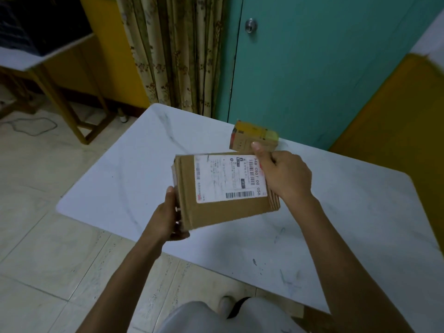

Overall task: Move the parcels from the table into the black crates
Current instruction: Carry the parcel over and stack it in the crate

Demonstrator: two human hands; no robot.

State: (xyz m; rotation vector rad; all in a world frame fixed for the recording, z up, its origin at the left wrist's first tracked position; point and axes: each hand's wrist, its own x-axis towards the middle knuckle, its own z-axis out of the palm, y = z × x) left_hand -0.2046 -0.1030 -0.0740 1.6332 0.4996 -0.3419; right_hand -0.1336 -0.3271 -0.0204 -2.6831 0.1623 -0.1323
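Note:
A brown cardboard parcel [216, 210] with a white shipping label is held in the air above the white table [336, 212]. My left hand [168, 217] grips its near left edge, fingers underneath. My right hand [281, 174] grips its far right corner, thumb on top. A smaller brown and yellow parcel [252, 138] lies on the table near the far edge, just behind my right hand. A black crate [40, 25] sits on a second table at the top left, only partly in view.
A wooden-legged table [60, 92] stands at the far left over a tiled floor with a loose cable [33, 126]. Behind the white table are a curtain [177, 51], a teal door [324, 68] and a yellow panel [389, 121] at right.

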